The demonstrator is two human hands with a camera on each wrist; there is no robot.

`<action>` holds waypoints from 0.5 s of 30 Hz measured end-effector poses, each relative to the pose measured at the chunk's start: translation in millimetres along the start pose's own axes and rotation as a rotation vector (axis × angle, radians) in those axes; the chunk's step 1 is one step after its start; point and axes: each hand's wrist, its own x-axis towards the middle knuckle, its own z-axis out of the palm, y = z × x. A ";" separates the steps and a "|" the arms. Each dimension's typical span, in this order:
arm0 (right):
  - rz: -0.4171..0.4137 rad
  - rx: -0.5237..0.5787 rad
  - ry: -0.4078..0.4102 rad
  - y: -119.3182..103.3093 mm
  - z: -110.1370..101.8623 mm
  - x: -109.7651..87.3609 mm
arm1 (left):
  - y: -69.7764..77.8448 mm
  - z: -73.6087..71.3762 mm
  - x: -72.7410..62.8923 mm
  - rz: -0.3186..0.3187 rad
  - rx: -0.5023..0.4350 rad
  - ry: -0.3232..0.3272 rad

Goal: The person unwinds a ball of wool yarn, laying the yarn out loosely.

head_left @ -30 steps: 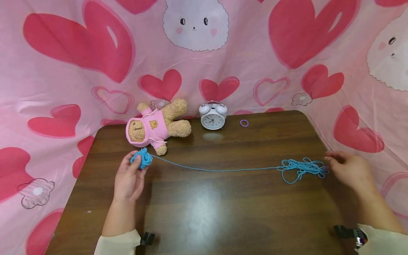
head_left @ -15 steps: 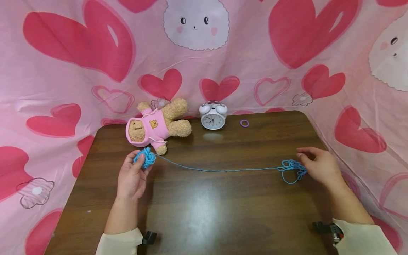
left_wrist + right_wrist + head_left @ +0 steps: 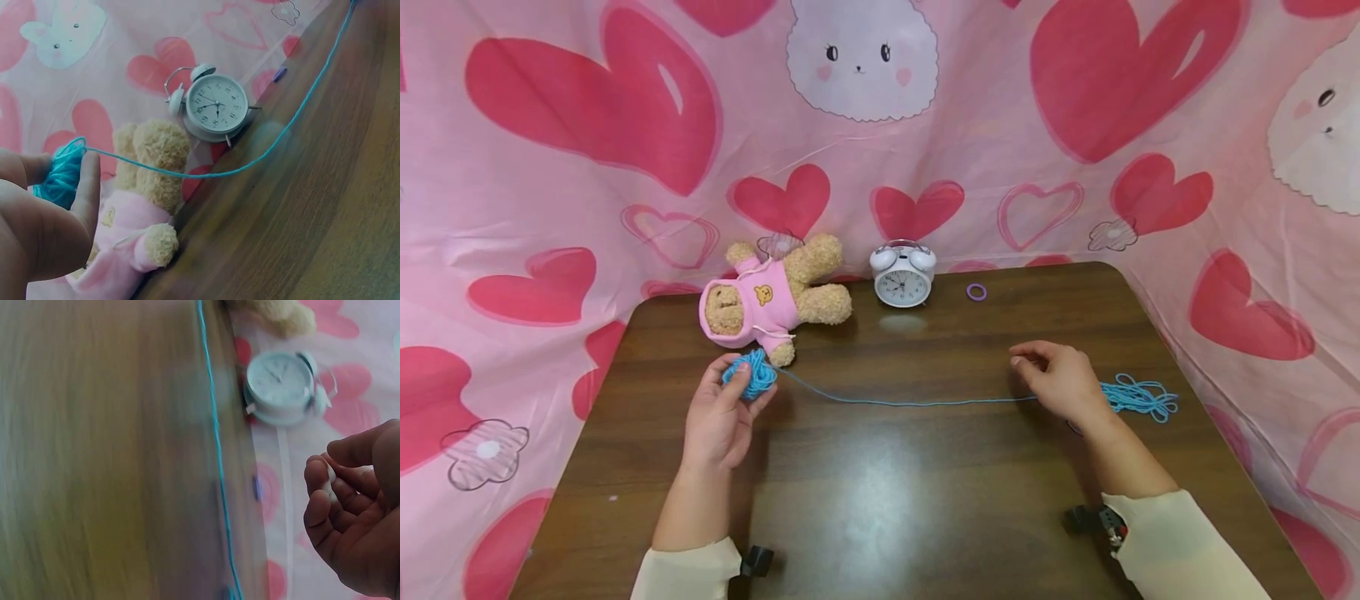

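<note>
On the near side of the white alarm clock (image 3: 903,279) and to its left, the blue yarn ball (image 3: 756,377) sits pinched between the thumb and fingers of the left hand (image 3: 717,421). From it a single strand (image 3: 917,404) crosses before the clock to a loose coil (image 3: 1142,398) on the clock's near right, passing behind the right hand (image 3: 1063,385). Those right fingers curl loosely, thumb close to the index finger; I see no yarn in them.

To handle this well, I'd keep the pinch light so the wraps aren't crushed, leave the strand some slack, and take it singly near the coil, since its overlapping loops could snag.

Left of the clock lies a teddy bear (image 3: 808,302); its pink hoodie (image 3: 772,315) carries a bear-face emblem, with no lettering I can make out. Right of the clock is a purple ring (image 3: 977,292), unmarked as far as I can tell. The clock's dial bears numerals; any brand is too small for me to read.
</note>
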 end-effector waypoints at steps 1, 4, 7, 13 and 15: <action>-0.005 0.008 -0.010 -3.0 4.9 0.9 | -0.3 0.8 0.1 0.001 0.001 -0.005; -0.022 0.031 -0.036 -11.6 19.7 2.4 | -1.0 2.4 0.0 0.003 0.015 -0.017; -0.046 0.045 -0.052 -20.3 32.7 3.2 | -1.3 3.1 -0.4 0.009 0.039 -0.024; -0.093 0.092 -0.079 -38.9 51.7 4.1 | -3.3 3.7 -1.1 0.025 0.052 -0.055; -0.107 0.104 -0.091 -44.8 57.3 4.9 | -4.6 4.2 -1.1 0.032 0.047 -0.070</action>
